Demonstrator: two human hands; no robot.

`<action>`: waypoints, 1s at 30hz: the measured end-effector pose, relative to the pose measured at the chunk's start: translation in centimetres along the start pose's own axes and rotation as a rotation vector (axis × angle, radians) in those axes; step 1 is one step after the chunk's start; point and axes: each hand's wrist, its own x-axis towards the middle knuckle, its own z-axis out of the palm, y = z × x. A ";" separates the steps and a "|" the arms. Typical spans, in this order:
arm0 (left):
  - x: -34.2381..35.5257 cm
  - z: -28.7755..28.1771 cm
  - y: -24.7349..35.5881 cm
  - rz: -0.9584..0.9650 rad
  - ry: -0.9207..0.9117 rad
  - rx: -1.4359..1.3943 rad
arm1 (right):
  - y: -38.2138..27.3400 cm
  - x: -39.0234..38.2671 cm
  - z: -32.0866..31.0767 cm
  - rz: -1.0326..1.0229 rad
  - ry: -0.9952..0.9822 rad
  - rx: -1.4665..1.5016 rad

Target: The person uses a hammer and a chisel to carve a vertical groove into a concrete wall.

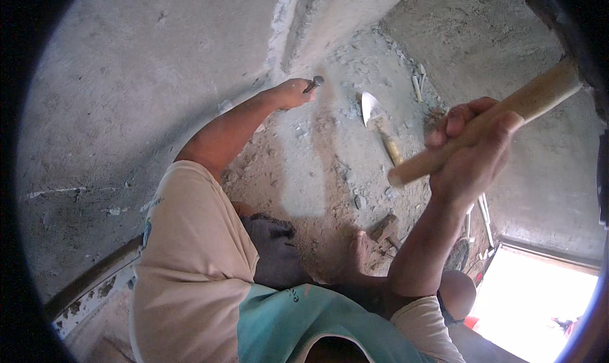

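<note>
My left hand (293, 94) is stretched forward, low by the foot of the wall, closed round a steel chisel (315, 82). Only the chisel's round struck end shows above the fist; its tip is hidden. Raised on the right, my right hand (472, 144) wraps round the wooden handle of a hammer (539, 95). The hammer's dark head is at the upper right, partly lost in the dark rim of the picture. Just beyond my left hand, a rough pale groove (279, 36) runs up the edge of the grey wall (158, 65).
A pointed trowel (370, 111) with a wooden handle lies on the dusty, rubble-strewn floor (304, 179). A second hammer (384, 228) rests near my legs. White pipes (486, 218) lean by the right wall (539, 185), next to a bright opening (533, 306). Timber (95, 274) lies at lower left.
</note>
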 end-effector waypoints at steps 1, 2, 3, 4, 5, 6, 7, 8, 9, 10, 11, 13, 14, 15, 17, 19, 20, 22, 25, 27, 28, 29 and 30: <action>-0.1 0.0 0.3 -0.009 -0.001 -0.003 | 1.1 0.0 0.2 -0.028 -0.019 -0.019; -0.2 0.1 0.5 -0.014 -0.001 -0.010 | 2.1 -0.9 0.8 -0.019 -0.030 -0.150; -0.3 0.1 0.8 -0.019 0.002 -0.010 | 3.9 -2.3 1.3 0.102 -0.048 -0.142; -0.1 0.2 1.3 -0.015 0.002 -0.014 | 7.2 -4.1 0.9 0.241 -0.114 -0.245; -0.1 0.2 1.4 0.007 -0.010 0.044 | 9.4 -6.2 1.5 0.472 -0.154 -0.296; 0.1 0.3 1.8 0.036 -0.025 0.100 | 13.2 -8.2 0.9 0.630 -0.286 -0.330; 0.0 0.6 1.9 0.058 -0.040 0.156 | 14.9 -9.0 0.2 0.731 -0.369 -0.383; -0.6 1.8 0.2 0.166 0.026 0.197 | 15.4 -9.6 0.2 0.833 -0.464 -0.425; -0.1 1.9 -2.9 0.271 0.136 0.271 | 15.4 -8.5 1.2 0.776 -0.496 -0.363; -0.2 2.5 -5.1 0.378 0.211 0.320 | 14.9 -8.2 1.2 0.754 -0.507 -0.321; 0.3 2.4 -5.8 0.095 -0.020 0.179 | 13.5 -9.3 -0.5 0.791 -0.499 -0.311; 0.6 -0.1 0.5 0.020 -0.069 0.187 | 10.9 -6.8 -2.0 0.774 -0.310 -0.231; -0.1 -0.4 0.4 -0.007 -0.056 0.187 | 9.2 -5.1 -2.1 0.615 -0.307 -0.245; -0.8 -0.1 0.2 -0.028 -0.064 0.161 | 7.3 -3.8 -2.1 0.476 -0.305 -0.266; -0.7 -1.3 -0.4 -0.056 -0.048 0.132 | 4.4 -1.4 -0.6 0.244 -0.112 -0.034; -0.7 -1.2 -0.8 -0.030 -0.026 0.119 | 3.8 0.4 0.5 0.048 -0.029 0.069; -0.8 -1.1 -1.0 -0.018 -0.014 0.113 | 3.9 0.6 1.0 -0.021 -0.002 0.157; -0.8 -0.9 -0.2 -0.022 -0.027 0.115 | 6.7 -1.7 1.2 -0.112 -0.036 -0.030; -0.6 -0.2 -0.7 0.057 0.001 0.120 | 15.4 -10.6 1.3 0.476 -0.256 -0.249; -0.8 0.6 -2.2 0.050 0.031 0.110 | 19.9 -13.3 0.0 0.722 -0.448 -0.403; -1.0 0.3 -3.0 0.003 0.063 0.106 | 18.1 -13.3 -0.4 0.860 -0.451 -0.322; -0.9 -0.5 -3.9 -0.045 0.095 0.101 | 17.2 -12.9 -0.4 0.998 -0.455 -0.240; -1.7 1.8 -3.1 -0.101 0.079 0.079 | 16.3 -14.3 -2.3 1.017 -0.419 -0.266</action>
